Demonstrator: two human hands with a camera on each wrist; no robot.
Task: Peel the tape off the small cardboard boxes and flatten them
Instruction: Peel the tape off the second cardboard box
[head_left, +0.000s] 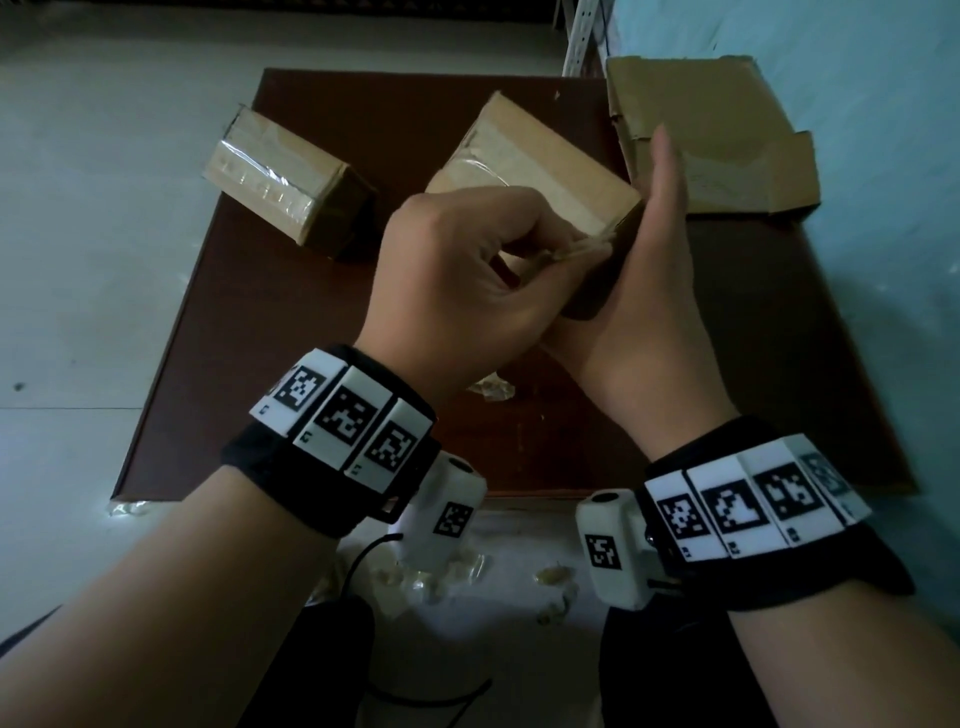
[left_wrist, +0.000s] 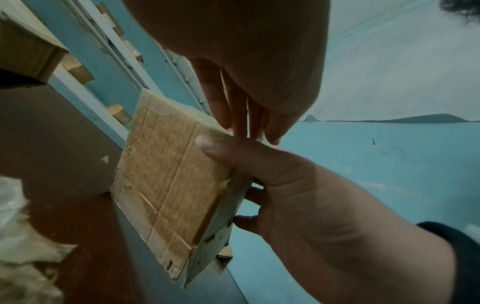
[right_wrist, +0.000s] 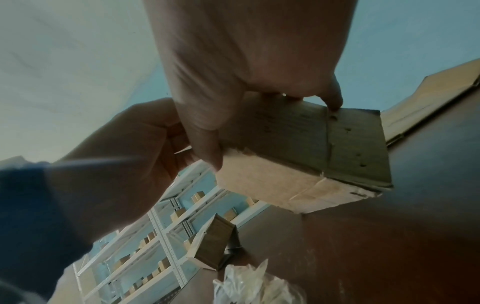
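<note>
Head view shows the left hand (head_left: 457, 270) pinching a tape end (head_left: 582, 248) at the near right corner of the middle box (head_left: 535, 161), which the right hand (head_left: 644, 291) grips and which runs far-left.

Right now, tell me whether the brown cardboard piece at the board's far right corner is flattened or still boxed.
Flattened: the brown cardboard piece lies spread flat, its flaps splayed out, on the dark wooden board.

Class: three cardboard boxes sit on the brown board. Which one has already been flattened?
The flattened box at the board's far right corner: it lies open and flat. The taped box at far left and the middle box, held by both hands, remain box-shaped.
</note>
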